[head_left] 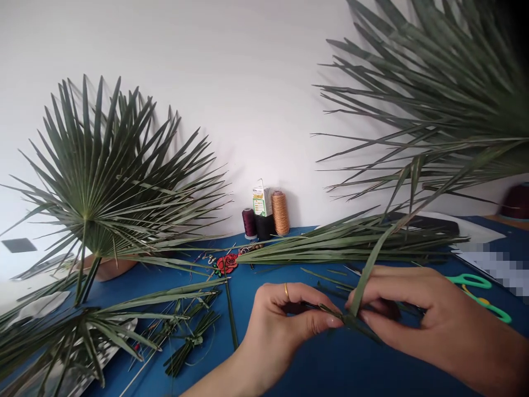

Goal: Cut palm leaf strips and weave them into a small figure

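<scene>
Above the blue tabletop, my left hand (289,320) pinches a small folded piece of green palm leaf (351,321) between thumb and index finger; a gold ring is on one of its fingers. Facing it, my right hand (417,314) pinches the same piece from the other side. A long leaf strip (376,248) rises from between the right fingers and curves up to the right. The fingertips of the two hands are close together, and part of the folded leaf is hidden behind them.
A palm fan (95,171) stands at the left, another (467,82) at the upper right. Leaf strips (314,248) lie behind my hands, near thread spools (280,214) and a red rose patch (227,263). Green-handled scissors (473,281) lie right, a leaf bundle (192,342) left.
</scene>
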Tool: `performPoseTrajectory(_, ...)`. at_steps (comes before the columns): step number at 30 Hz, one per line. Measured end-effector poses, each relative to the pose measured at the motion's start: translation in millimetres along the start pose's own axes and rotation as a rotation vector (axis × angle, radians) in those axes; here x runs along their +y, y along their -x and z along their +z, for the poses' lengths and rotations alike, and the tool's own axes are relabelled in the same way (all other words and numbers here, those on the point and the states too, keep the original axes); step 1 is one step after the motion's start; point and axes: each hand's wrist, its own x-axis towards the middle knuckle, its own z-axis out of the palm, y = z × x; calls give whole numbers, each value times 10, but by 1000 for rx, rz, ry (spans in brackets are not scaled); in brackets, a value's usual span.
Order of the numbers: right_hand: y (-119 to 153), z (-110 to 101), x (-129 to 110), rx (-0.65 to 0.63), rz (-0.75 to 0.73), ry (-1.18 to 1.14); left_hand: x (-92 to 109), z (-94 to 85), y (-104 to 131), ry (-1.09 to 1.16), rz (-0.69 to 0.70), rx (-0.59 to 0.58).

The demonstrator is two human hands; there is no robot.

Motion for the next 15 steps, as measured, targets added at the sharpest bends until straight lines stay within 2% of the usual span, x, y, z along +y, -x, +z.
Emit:
performPoseTrajectory(3, 27, 65, -15, 124, -74, 67, -15, 6, -13, 0, 9, 9)
performPoseTrajectory(5, 62, 129, -18, 215, -95, 47, -29, 2, -20, -43, 70, 24)
performPoseTrajectory(7, 102, 197, -14, 283, 2, -41, -37, -6, -19, -155, 208, 38)
performPoseTrajectory(9, 138, 257, -6, 315, 157, -170, -32, -16, -9, -319, 408, 27)
performPoseTrajectory(12, 152, 311, -1, 242, 325, -392, -2, -31, 18, -559, 705, -2)
performPoseTrajectory(15, 116, 316, -19, 143, 414, -591, 16, -44, 43, -716, 846, 7)
